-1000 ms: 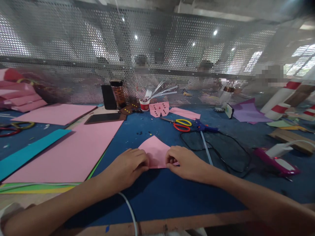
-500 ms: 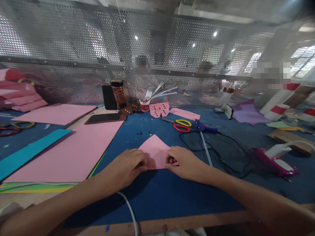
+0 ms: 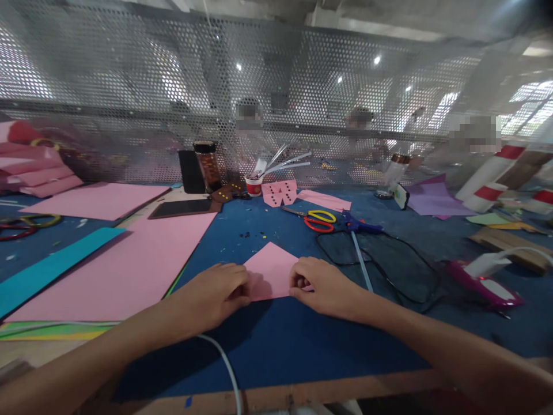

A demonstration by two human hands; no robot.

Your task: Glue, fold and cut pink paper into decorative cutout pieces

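A folded pink paper piece (image 3: pixel 271 271) with a pointed far end lies on the blue table mat (image 3: pixel 276 340) in front of me. My left hand (image 3: pixel 213 294) has its fingers curled and pinches the paper's left near corner. My right hand (image 3: pixel 322 283) is closed on the right near edge, fingers bent down onto it. Both hands rest on the mat with the paper between them.
A large pink sheet (image 3: pixel 129 265) and a teal strip (image 3: pixel 47 271) lie at left. Scissors (image 3: pixel 317 219), a blue glue gun (image 3: pixel 360 226) with a black cable (image 3: pixel 389 276), and a pink tool (image 3: pixel 484 285) sit at right. A perforated metal screen (image 3: pixel 276 104) backs the table; people sit behind it.
My left hand has slid a little to the left along the paper's near edge, and the paper lies slightly flatter. The right hand has stayed in place.
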